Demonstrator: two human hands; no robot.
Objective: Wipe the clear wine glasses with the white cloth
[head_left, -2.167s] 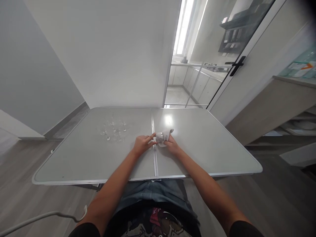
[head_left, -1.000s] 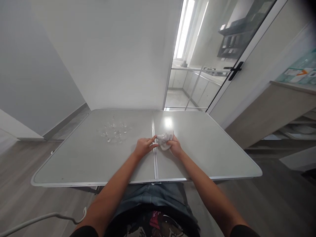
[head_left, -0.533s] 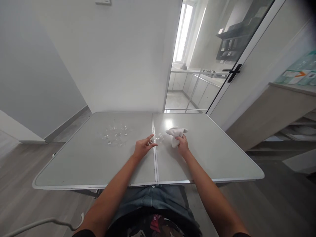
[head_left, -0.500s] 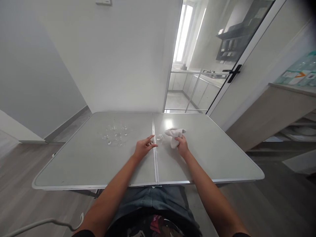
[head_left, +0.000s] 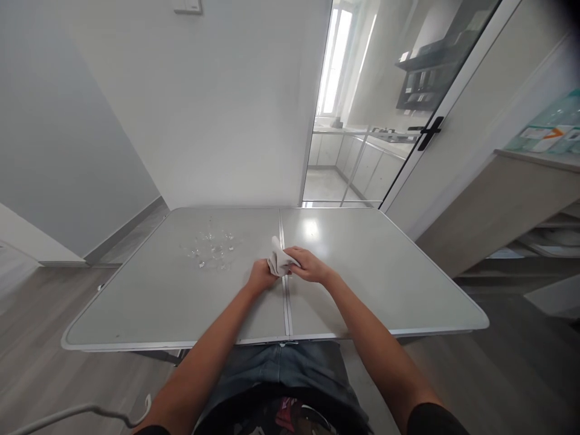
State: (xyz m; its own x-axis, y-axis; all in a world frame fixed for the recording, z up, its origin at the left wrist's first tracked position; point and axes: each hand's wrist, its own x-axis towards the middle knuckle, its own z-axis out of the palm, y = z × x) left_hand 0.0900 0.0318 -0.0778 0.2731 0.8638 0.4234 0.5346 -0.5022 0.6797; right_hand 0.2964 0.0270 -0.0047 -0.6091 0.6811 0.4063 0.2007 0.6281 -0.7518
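A white cloth [head_left: 280,261] is bunched between my two hands above the table's centre seam. My right hand [head_left: 308,266] grips the cloth from the right, fingers closed on its folds. From the left, my left hand [head_left: 261,277] reaches in under the cloth; its fingertips are hidden. The small clear glass seen at its fingers half a second ago is now covered by the cloth and hands. Several small clear glass pieces [head_left: 212,248] stand grouped on the left half of the table; their transparency makes the exact shapes hard to make out.
The pale folding table [head_left: 149,302] has a metal rim and a seam [head_left: 286,308] down its middle. Behind it are a white wall and a glass door [head_left: 357,109] with a black handle. A shelf [head_left: 512,199] with bottles stands right; a white cable [head_left: 90,409] shows lower left.
My right hand has brought the cloth leftward to my left hand. The cloth now covers the left fingers and the clear glass seen there before. My left hand has stayed nearly in place.
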